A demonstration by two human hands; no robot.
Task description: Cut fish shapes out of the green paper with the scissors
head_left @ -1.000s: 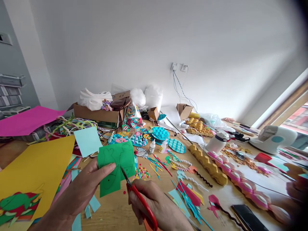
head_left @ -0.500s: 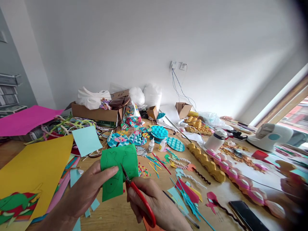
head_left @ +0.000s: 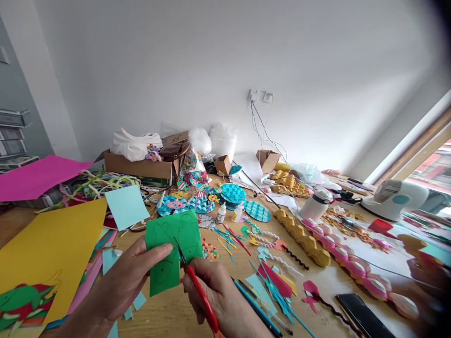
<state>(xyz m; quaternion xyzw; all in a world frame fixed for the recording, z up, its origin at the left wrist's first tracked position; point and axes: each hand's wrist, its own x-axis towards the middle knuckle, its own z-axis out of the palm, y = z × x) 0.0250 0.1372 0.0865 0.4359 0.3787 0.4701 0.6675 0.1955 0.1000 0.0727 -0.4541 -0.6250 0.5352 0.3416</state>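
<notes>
Pinched between the thumb and fingers of my left hand is a green sheet of paper with pencil outlines drawn on it. My right hand grips red-handled scissors by the loops. Their dark blades lie in a cut that runs up from the sheet's lower edge, just right of my left thumb. The blades look nearly closed. Part of the handle is hidden by my right fingers.
White glue bottles stand beyond the paper. A yellow sheet lies at left, near a pale blue square. To the right are paper strips, a phone, yellow egg-carton strips and a white bottle.
The scissors have turned a little more upright, with their handles shifted left. The green sheet has moved slightly left. Blue pens now show beside my right hand.
</notes>
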